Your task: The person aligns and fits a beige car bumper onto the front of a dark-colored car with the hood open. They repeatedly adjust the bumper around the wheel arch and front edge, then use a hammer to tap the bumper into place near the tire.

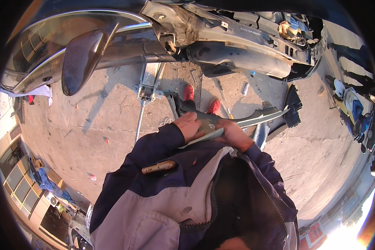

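Observation:
In front of my waist I hold a curved car body panel (210, 126), which looks like a fender, dark on its far side with a pale, narrow edge running out to the right. My left hand (188, 126) grips its left part, fingers bent over the surface. On the right, my right hand (235, 134) is closed around the near edge; some of its fingers are hidden by the panel. Beyond the panel stands a dark car whose front side is stripped, showing the bare inner structure (237, 35) and the wheel-arch liner (237, 56).
A floor jack (148, 89) with a long handle (140, 118) stands left of my red shoes (189, 92). Hand tools, a small can (245, 89) and a black plastic part (293, 106) lie on the concrete. The car's mirror (82, 62) juts out. A scooter (352, 104) and a person's legs (354, 58) are at right.

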Demonstrator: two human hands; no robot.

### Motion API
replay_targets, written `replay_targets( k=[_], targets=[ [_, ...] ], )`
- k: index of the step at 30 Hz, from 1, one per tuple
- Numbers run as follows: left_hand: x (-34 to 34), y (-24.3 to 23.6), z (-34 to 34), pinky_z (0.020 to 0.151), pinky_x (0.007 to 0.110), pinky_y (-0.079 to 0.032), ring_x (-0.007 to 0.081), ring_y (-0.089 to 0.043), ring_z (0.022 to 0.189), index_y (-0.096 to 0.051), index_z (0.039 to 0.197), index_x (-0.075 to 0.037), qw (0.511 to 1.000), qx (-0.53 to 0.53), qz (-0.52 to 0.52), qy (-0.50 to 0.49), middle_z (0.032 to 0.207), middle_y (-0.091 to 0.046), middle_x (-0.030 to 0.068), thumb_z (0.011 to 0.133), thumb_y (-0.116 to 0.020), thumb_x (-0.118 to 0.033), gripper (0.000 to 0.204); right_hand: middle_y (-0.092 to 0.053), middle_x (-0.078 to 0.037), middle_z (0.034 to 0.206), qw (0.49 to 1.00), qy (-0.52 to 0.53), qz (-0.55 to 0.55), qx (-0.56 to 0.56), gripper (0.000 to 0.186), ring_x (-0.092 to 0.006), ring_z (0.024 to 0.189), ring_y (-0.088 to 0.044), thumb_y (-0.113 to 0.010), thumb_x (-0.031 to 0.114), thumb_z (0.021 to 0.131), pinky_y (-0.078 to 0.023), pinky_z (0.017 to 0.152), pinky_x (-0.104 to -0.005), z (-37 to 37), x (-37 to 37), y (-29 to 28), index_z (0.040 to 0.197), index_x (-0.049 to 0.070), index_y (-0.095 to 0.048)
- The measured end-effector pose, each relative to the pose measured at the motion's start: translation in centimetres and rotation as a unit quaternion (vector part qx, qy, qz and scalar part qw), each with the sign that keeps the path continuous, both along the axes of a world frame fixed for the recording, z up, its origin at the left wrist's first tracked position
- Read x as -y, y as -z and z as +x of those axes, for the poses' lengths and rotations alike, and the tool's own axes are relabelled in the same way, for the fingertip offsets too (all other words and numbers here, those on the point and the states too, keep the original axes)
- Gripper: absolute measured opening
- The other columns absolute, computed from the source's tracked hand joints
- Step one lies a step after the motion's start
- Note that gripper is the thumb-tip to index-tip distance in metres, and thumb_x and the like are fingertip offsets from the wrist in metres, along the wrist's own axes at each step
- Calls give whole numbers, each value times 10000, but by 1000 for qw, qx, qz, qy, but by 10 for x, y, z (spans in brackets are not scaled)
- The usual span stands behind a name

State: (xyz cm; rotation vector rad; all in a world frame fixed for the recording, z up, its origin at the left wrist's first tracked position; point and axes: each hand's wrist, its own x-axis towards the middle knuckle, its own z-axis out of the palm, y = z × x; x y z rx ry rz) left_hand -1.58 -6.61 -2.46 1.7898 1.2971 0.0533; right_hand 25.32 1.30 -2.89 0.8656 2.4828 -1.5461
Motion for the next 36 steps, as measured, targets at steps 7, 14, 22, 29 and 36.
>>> replay_targets(
  k=[7,14,22,29,36],
  targets=[
    [-6,4,-6,1070,499,-514,431,-631,1197,-764,1085,31,996,-57,-61,36,1203,-654,271,1083,-606,-512,565,-641,-148,943,1000,1,-2,-3,351,-392,916,-677,-915,323,800,-559,822,-507,-3,0,4,919,52,-726],
    [-9,18,-9,1055,499,-519,424,-643,1193,-799,1072,-3,990,-76,-106,49,1191,-685,264,1079,-576,-571,610,-648,-149,951,1000,-5,-4,-7,356,-387,928,-684,-926,322,808,-562,827,-504,-3,2,7,926,49,-730],
    [-4,45,-27,1006,506,-538,417,-693,1062,-815,1003,-22,993,-78,-77,33,1022,-733,242,1053,-595,-565,588,-645,-149,967,1000,-21,4,1,370,-393,954,-678,-914,353,821,-556,852,-515,-6,3,4,948,61,-726],
    [-10,42,-24,980,512,-540,414,-697,1051,-819,969,-36,992,-71,-99,30,1006,-744,200,1035,-614,-586,591,-645,-148,981,1000,-24,2,5,377,-395,982,-677,-907,366,829,-559,872,-524,-8,0,-2,956,63,-722],
    [-11,44,-38,954,465,-504,353,-615,1027,-810,972,-56,992,-31,-120,27,998,-726,128,1009,-653,-641,606,-647,-144,970,1000,-9,-8,-14,379,-389,970,-679,-902,377,836,-560,867,-519,-7,-3,-2,943,58,-728]
  ],
)
